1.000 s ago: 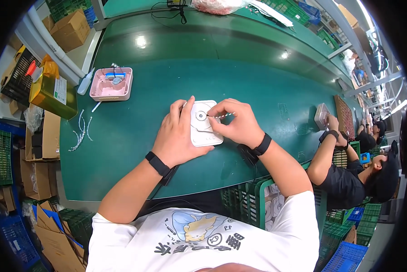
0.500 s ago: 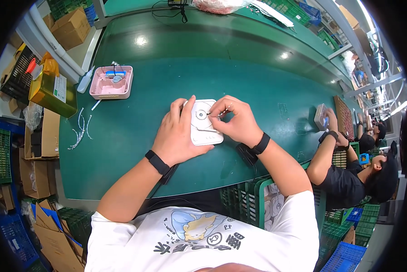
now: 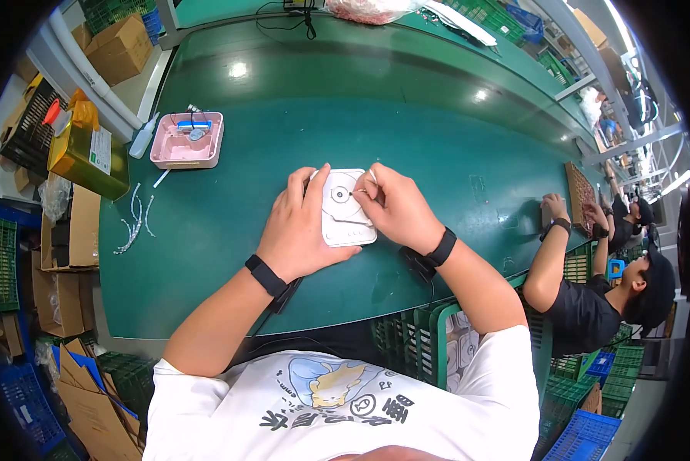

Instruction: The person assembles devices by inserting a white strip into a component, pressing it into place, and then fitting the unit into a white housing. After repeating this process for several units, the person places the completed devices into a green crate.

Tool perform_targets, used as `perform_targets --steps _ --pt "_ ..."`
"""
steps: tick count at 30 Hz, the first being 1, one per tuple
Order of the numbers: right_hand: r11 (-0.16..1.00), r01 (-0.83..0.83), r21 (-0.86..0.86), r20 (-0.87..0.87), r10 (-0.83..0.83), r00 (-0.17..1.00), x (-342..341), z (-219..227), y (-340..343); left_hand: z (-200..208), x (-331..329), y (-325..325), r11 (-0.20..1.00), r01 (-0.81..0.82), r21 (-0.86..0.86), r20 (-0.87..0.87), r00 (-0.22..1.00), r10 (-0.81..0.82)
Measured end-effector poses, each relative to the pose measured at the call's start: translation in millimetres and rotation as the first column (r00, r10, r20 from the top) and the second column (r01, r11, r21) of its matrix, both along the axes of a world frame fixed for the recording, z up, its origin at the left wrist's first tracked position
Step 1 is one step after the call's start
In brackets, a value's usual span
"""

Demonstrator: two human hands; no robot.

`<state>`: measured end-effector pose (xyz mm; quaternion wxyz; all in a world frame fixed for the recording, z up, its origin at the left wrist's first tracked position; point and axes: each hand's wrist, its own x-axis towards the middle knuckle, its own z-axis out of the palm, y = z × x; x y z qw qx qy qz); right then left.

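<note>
A white casing [image 3: 350, 233] with rounded corners and a round dial-like face sits between my hands above the green table. My left hand [image 3: 302, 223] is wrapped round its left side, with the thumb along the near edge. At the right of the small ringed hub [image 3: 339, 194], the thumb and forefinger of my right hand [image 3: 397, 206] pinch a thin pale strand [image 3: 371, 178]. Its end near the hub is mostly hidden by the fingertips. Both wrists wear black bands.
A pink open housing [image 3: 187, 154] with wiring stands at the left, beside a squeeze bottle [image 3: 143, 138] and yellow tin [image 3: 91, 163]. Several white strands [image 3: 136, 223] lie nearby. At the right, a co-worker [image 3: 591, 307] reaches over the table. A green crate [image 3: 437, 338] sits by my right elbow.
My right fingers have drawn in slightly at the hub, and less of the strand shows. My left hand keeps its hold. The clear box by the co-worker's hand no longer shows.
</note>
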<state>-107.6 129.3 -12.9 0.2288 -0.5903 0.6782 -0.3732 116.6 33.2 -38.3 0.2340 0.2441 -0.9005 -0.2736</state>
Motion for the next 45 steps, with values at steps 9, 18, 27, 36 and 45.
perform_targets --steps 9,18,27,36,45 --pt "0.995 0.009 -0.098 -0.029 -0.012 1.0 1.8 13.8 1.4 1.4 -1.0 2.0 0.999 -0.019 0.045 0.019 1.0 0.018" --pt "0.998 0.036 -0.048 0.072 -0.032 0.997 2.5 7.4 3.2 2.0 0.3 2.3 0.999 -0.026 0.042 0.036 0.999 0.025" --pt "0.979 0.162 -0.123 0.137 -0.145 0.98 16.1 -7.9 -0.8 -2.6 0.1 -7.8 0.996 -0.015 0.091 -0.062 0.998 0.02" --pt "0.964 -0.085 -0.253 -0.231 0.025 0.973 9.1 2.6 1.2 -18.3 -10.1 -43.6 0.885 0.092 0.457 -0.356 0.93 0.087" --pt "0.983 -0.124 -0.133 -0.412 0.059 0.909 8.4 13.5 4.9 18.2 11.1 -41.6 0.896 -0.028 0.443 -0.149 0.983 0.104"
